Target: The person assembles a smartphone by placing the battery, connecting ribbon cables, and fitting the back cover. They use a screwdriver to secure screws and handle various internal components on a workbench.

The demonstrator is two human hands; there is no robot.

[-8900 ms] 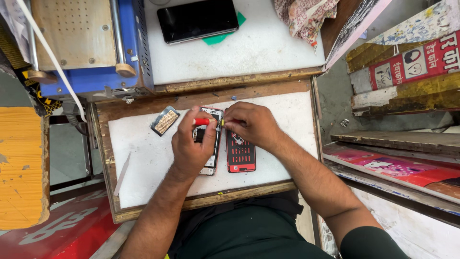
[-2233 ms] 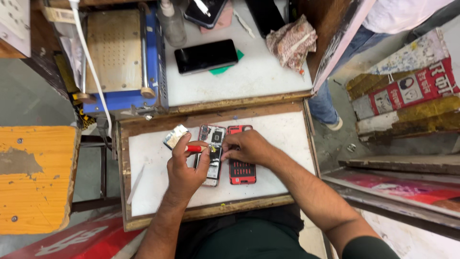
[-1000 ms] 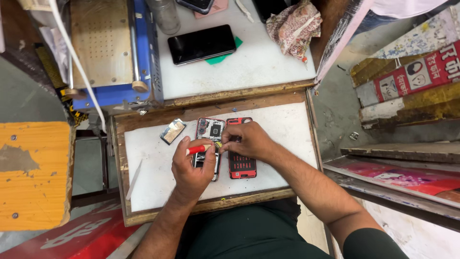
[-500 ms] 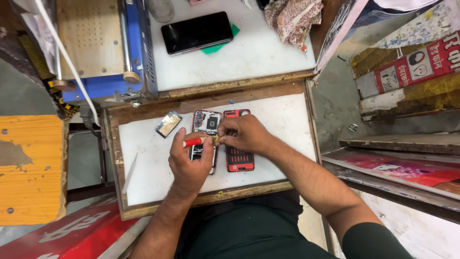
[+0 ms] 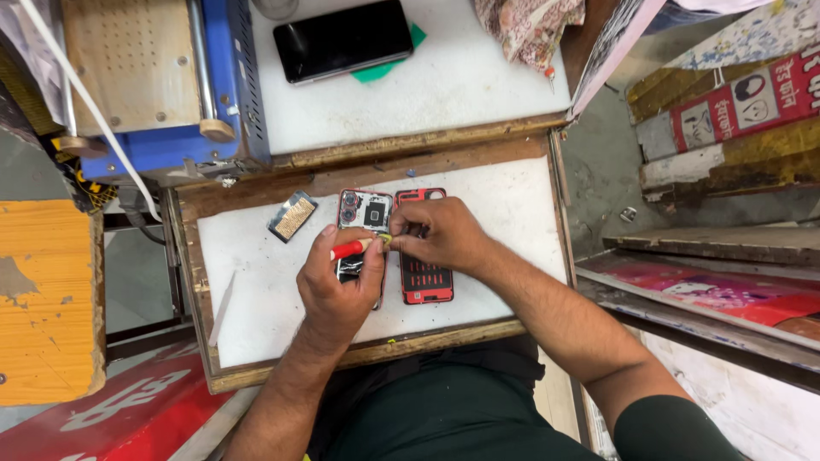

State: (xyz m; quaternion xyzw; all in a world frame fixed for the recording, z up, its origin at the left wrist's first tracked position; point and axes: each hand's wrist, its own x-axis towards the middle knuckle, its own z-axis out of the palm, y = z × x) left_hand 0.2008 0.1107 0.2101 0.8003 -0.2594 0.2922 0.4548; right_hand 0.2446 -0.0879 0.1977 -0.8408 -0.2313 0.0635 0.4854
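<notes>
Between both grips, red screwdriver [image 5: 352, 248] tip over opened phone [image 5: 362, 224]

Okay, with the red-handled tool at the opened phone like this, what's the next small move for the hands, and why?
Probably ease the red-handled tool tip a little further under the part that the right hand pinches by the opened phone. The left hand already grips the tool with its tip at those fingertips, and the red back cover lies beside it.

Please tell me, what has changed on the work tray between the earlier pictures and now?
Almost nothing. The left hand still grips the red-handled tool over the opened phone, and the right hand stays on the red phone frame. The small gold-faced part lies where it did. Only the camera view shifted.
</notes>
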